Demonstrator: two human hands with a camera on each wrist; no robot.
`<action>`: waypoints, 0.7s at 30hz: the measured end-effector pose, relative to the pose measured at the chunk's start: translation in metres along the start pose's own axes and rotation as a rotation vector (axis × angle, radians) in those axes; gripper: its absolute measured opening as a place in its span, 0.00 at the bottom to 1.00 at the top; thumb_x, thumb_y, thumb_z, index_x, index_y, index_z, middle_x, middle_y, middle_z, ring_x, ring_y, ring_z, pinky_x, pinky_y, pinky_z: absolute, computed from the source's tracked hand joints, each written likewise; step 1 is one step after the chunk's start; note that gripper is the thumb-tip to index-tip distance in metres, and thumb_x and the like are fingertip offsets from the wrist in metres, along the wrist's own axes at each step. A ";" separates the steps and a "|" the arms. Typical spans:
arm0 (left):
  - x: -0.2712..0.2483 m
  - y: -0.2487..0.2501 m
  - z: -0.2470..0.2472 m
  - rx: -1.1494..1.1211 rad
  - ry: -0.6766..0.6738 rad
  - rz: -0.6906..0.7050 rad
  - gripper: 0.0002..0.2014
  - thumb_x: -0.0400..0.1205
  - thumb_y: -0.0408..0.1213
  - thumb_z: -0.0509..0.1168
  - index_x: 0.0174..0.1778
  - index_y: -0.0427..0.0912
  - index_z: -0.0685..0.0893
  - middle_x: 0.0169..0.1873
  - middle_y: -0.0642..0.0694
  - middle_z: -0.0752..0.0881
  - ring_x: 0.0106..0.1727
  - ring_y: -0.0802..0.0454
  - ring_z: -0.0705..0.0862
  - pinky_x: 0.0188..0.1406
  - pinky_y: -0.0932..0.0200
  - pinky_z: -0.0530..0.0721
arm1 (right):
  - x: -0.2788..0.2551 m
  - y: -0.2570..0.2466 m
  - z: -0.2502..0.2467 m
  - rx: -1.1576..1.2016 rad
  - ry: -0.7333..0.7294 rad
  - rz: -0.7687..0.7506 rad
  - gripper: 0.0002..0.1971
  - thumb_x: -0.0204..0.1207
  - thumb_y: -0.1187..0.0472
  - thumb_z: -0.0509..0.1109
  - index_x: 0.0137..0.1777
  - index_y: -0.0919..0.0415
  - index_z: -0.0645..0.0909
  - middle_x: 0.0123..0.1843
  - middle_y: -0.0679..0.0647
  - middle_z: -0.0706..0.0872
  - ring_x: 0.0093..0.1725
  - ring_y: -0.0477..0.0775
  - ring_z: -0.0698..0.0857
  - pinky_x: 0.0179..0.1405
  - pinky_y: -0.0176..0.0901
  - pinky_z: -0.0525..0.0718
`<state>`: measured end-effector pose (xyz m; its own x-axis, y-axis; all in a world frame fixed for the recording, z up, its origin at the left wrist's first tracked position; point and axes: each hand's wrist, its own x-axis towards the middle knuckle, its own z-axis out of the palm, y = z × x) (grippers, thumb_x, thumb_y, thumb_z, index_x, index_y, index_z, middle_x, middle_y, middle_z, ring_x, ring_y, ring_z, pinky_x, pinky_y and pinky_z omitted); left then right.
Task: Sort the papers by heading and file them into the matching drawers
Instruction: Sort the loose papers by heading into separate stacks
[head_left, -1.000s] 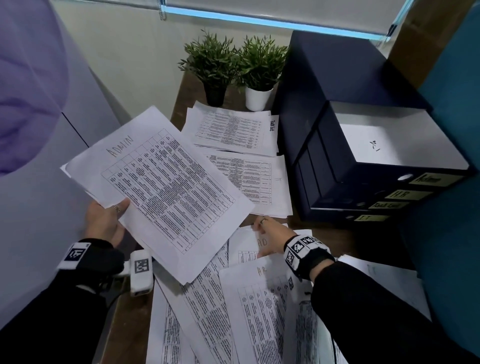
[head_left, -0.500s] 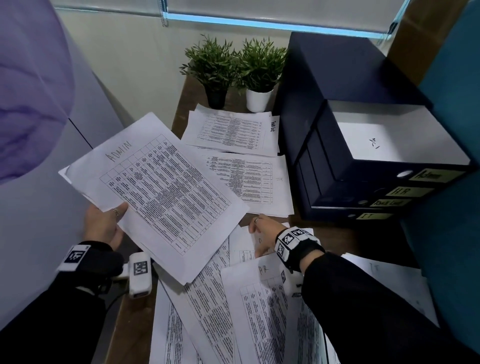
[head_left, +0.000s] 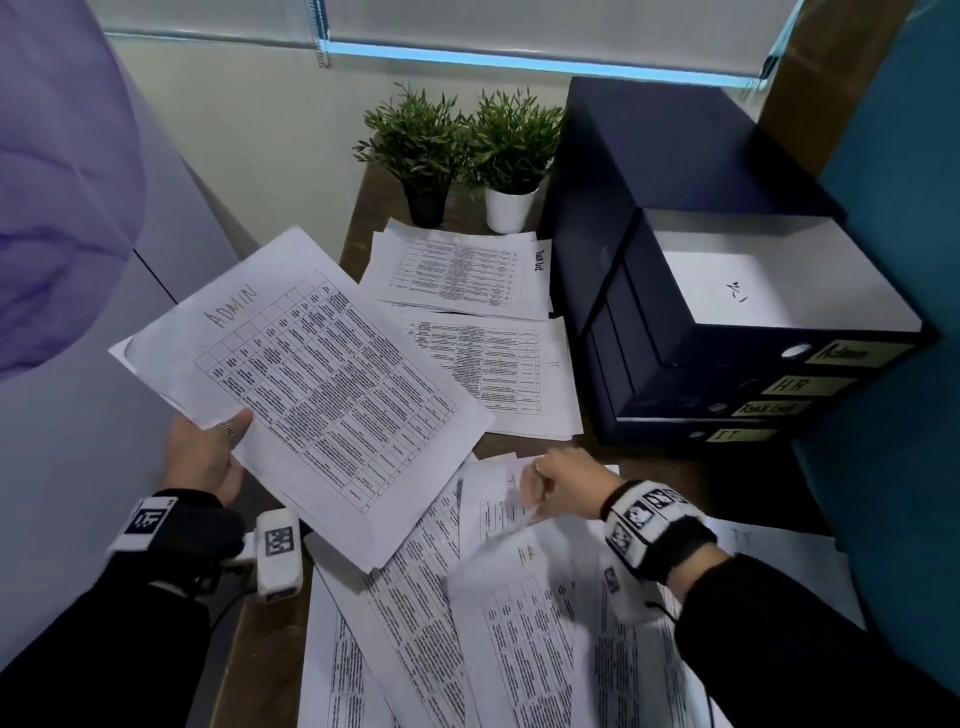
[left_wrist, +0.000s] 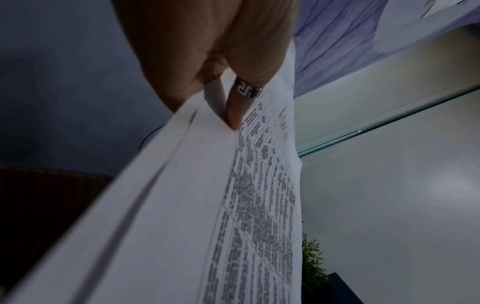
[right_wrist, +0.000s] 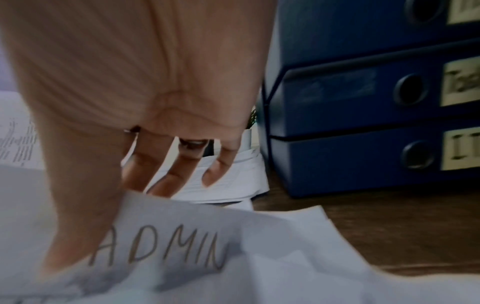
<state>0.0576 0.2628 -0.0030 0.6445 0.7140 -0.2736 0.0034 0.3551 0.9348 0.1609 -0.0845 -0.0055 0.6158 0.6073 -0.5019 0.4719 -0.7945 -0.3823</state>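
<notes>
Left hand (head_left: 205, 457) pinches a stack of ADMIN sheets (head_left: 311, 384), fingers hidden beneath; right hand (head_left: 563, 483), blurred, pinches another ADMIN page (right_wrist: 182, 253), its table covered.

papers (head_left: 332, 395): matt white paper | desk (head_left: 270, 639): brown wood grain | drawers (head_left: 675, 332): smooth navy

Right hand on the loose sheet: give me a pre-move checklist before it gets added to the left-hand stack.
1. Sheet heading reads ADMIN: ok, ADMIN sheet legible in the right wrist view.
2. Right hand pinches it: ok, thumb on top, fingers beneath.
3. Held stack headed ADMIN: ok.
4. Left hand grips the stack: ok.
5. Admin drawer pulled open: ok.
6. Only one sheet lifted: cannot tell.
</notes>
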 end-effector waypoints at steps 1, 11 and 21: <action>-0.001 0.000 0.003 -0.006 0.009 -0.005 0.19 0.80 0.18 0.57 0.49 0.50 0.80 0.49 0.53 0.84 0.51 0.55 0.84 0.61 0.52 0.78 | -0.009 0.007 -0.001 0.023 -0.014 0.014 0.15 0.66 0.65 0.76 0.29 0.43 0.78 0.26 0.35 0.81 0.39 0.39 0.78 0.58 0.42 0.74; -0.009 0.007 0.025 -0.018 -0.134 0.020 0.22 0.81 0.21 0.56 0.41 0.50 0.90 0.42 0.56 0.91 0.46 0.59 0.89 0.45 0.58 0.86 | -0.046 0.021 -0.015 0.265 0.340 0.049 0.04 0.76 0.63 0.70 0.43 0.59 0.87 0.49 0.54 0.88 0.49 0.54 0.86 0.56 0.43 0.83; -0.017 0.023 0.031 0.001 -0.065 0.105 0.19 0.80 0.22 0.61 0.68 0.31 0.75 0.49 0.50 0.89 0.50 0.53 0.88 0.54 0.53 0.86 | 0.014 -0.008 0.006 0.014 0.067 0.002 0.06 0.71 0.64 0.71 0.37 0.55 0.78 0.66 0.54 0.79 0.68 0.54 0.76 0.67 0.45 0.75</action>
<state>0.0705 0.2402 0.0303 0.6895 0.7066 -0.1590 -0.0657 0.2796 0.9579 0.1616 -0.0695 -0.0143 0.6580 0.6041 -0.4496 0.4620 -0.7953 -0.3924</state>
